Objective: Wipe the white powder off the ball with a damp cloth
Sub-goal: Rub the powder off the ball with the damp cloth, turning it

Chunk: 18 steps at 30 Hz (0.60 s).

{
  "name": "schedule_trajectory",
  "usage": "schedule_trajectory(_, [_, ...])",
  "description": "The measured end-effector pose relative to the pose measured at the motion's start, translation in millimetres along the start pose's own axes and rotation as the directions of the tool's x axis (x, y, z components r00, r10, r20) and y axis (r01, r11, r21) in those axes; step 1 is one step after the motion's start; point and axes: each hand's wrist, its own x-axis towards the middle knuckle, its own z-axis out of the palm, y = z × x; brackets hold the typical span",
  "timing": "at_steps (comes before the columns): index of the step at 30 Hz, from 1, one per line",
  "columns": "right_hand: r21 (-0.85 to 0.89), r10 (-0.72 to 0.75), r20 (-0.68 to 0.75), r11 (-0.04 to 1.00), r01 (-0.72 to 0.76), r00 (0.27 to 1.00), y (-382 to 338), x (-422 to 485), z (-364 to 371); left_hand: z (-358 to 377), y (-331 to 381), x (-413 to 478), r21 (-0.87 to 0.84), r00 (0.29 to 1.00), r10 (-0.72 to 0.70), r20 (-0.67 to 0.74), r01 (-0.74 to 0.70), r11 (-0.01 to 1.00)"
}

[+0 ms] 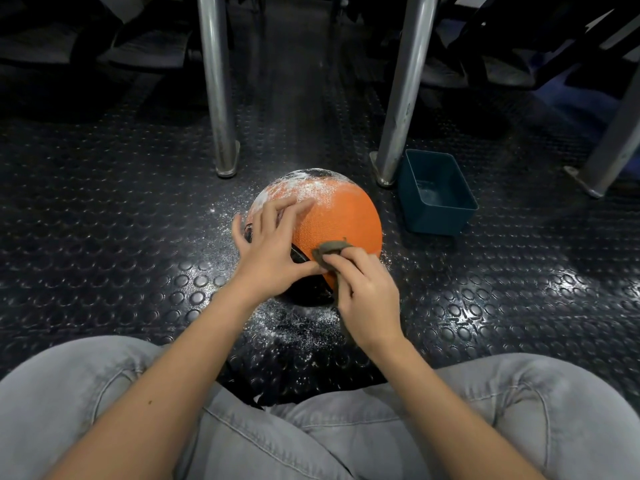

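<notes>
An orange and black ball (pixel 341 216) sits on the dark studded floor in front of my knees. White powder covers its far top and left side; the near right part is plain orange. My left hand (pixel 272 249) rests on the ball's left side with spread fingers, steadying it. My right hand (pixel 369 299) grips a dark brown-grey cloth (pixel 329 251) and presses it against the ball's near side, just right of my left thumb. Part of the cloth hangs below my right hand.
A dark teal plastic tub (pixel 438 192) with a little water stands right of the ball. Metal legs (pixel 218 84) (pixel 403 88) rise behind it. Spilled white powder (pixel 298 323) dusts the floor around the ball. My grey-trousered knees fill the bottom.
</notes>
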Motion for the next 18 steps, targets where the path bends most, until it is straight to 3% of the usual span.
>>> schedule_trajectory(3, [-0.011, 0.007, -0.007, 1.0, -0.007, 1.0, 10.8, 3.4, -4.4, 0.0, 0.6, 0.1, 0.005, 1.0, 0.006, 0.017, -0.006, 1.0])
schedule_trajectory(5, [0.038, 0.161, -0.009, 0.986, -0.16, 0.987, 22.9, 11.5, -9.1, 0.5, 1.0, 1.1, 0.013, 1.0, 0.004, 0.016, -0.004, 1.0])
schedule_trajectory(8, [0.133, 0.484, 0.053, 0.863, -0.487, 0.873, 48.0, 26.3, -11.4, -0.8, -0.5, 2.0, 0.0, 1.0, 0.009, 0.011, -0.009, 1.0])
schedule_trajectory(11, [0.248, 0.622, 0.08, 0.745, -0.62, 0.779, 62.5, 34.7, -8.4, -2.2, -0.4, 2.1, -0.005, 1.0, 0.004, 0.021, -0.004, 1.0])
schedule_trajectory(13, [0.267, 0.631, 0.056, 0.737, -0.621, 0.774, 56.6, 35.5, -7.9, -2.0, 0.3, 2.2, 0.007, 0.999, -0.005, 0.034, 0.004, 1.0])
schedule_trajectory(15, [0.229, 0.553, -0.013, 0.813, -0.535, 0.833, 39.6, 32.0, -8.7, -2.0, 1.2, 2.8, 0.014, 0.999, -0.015, 0.043, 0.014, 1.0])
schedule_trajectory(18, [0.047, 0.207, -0.089, 0.978, -0.203, 0.974, 7.0, 21.4, -2.1, -3.1, 3.3, 3.0, 0.04, 0.998, -0.034, 0.052, 0.032, 0.999])
